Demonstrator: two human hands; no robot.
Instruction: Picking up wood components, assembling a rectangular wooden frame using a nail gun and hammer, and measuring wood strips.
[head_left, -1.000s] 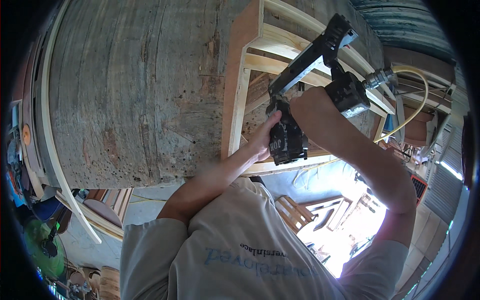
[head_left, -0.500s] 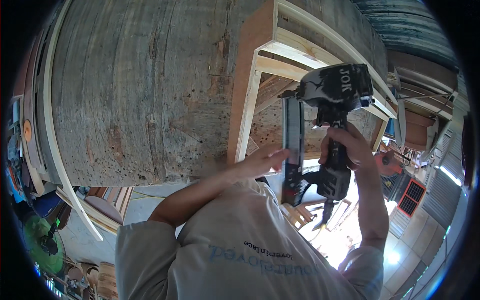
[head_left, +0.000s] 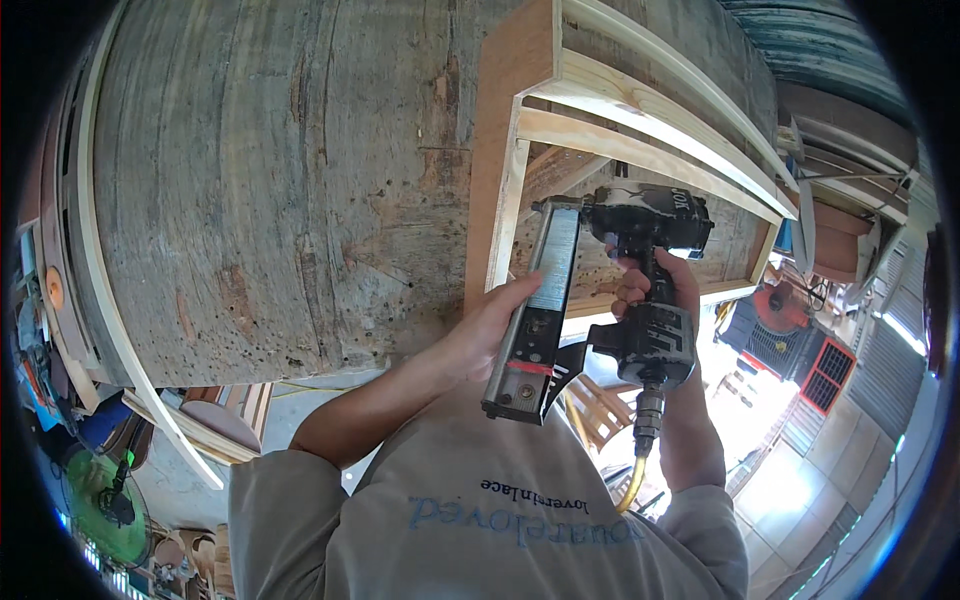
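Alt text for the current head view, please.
A person's right grip holds a black fastener gun by its handle, the left grip against its long magazine. Beyond it, a wooden frame rests on a worn workbench.

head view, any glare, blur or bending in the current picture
Head view: a white glare patch washes out detail right of the nail gun; head view: the pale wooden strip at far left looks bowed, likely by the fisheye; head view: corners go black, while the nail gun looks fairly sharp.
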